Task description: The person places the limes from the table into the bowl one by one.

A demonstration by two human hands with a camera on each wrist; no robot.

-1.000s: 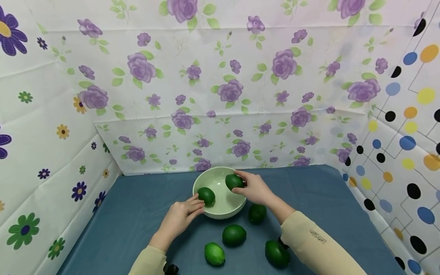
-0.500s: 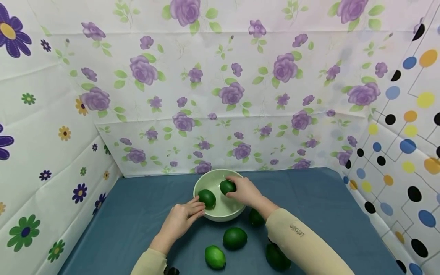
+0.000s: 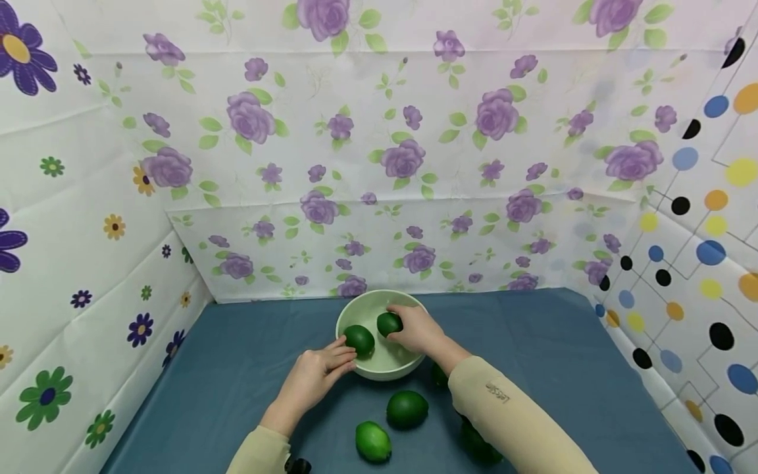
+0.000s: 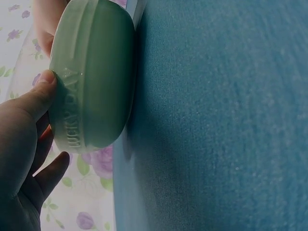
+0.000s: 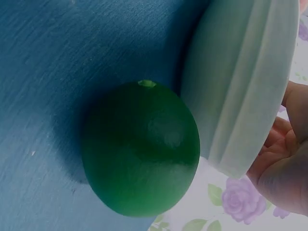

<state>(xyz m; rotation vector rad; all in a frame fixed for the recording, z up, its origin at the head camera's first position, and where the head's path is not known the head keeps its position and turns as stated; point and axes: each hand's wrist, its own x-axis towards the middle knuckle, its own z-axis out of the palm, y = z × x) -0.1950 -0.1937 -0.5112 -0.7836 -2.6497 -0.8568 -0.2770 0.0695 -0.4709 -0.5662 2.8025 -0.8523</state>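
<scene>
A pale green bowl (image 3: 385,374) stands on the blue cloth, with raised letters on its outside in the left wrist view. Inside its left part lies a dark green lime (image 3: 359,340). My left hand (image 3: 316,372) holds the bowl's near left rim, thumb against the outer edge and fingertips beside that lime. Over the bowl's right side, my right hand (image 3: 418,329) grips a second lime (image 3: 389,324) between thumb and fingers. The bowl wall hides this lime from the right wrist view, where only part of my hand (image 5: 284,149) shows behind the rim.
Several more limes lie on the blue cloth (image 3: 249,368): a dark one (image 3: 407,409), a brighter one (image 3: 373,442), and others (image 3: 477,444) partly under my right sleeve. One lime (image 5: 142,149) sits close beside the bowl. Patterned fabric walls (image 3: 355,158) stand behind and at both sides.
My right hand has moved left and inward from the bowl's right rim with its lime. My left hand and the other lime keep their places at the bowl.
</scene>
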